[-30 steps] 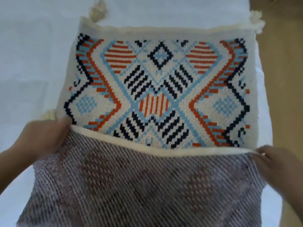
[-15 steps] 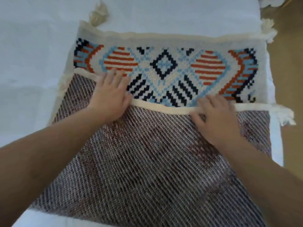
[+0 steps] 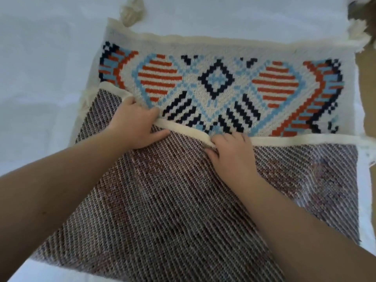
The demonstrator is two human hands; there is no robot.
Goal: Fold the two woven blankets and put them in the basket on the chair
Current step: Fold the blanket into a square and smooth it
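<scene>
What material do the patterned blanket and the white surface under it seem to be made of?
The blanket looks like knitted or woven yarn, matte and soft: stitch rows show, its underside is diagonally ribbed, and a tassel hangs at a corner. The white surface looks like smooth cloth, perhaps a bed sheet; its fibre cannot be told.

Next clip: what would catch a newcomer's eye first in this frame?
The bold orange, light-blue and navy geometric pattern on the cream woven blanket fills the upper middle. Its dull, diagonally ribbed brown-grey underside is folded up over the lower half. Along the cream hem of that fold, the left hand and right hand grip near the centre, over a white sheet.
</scene>
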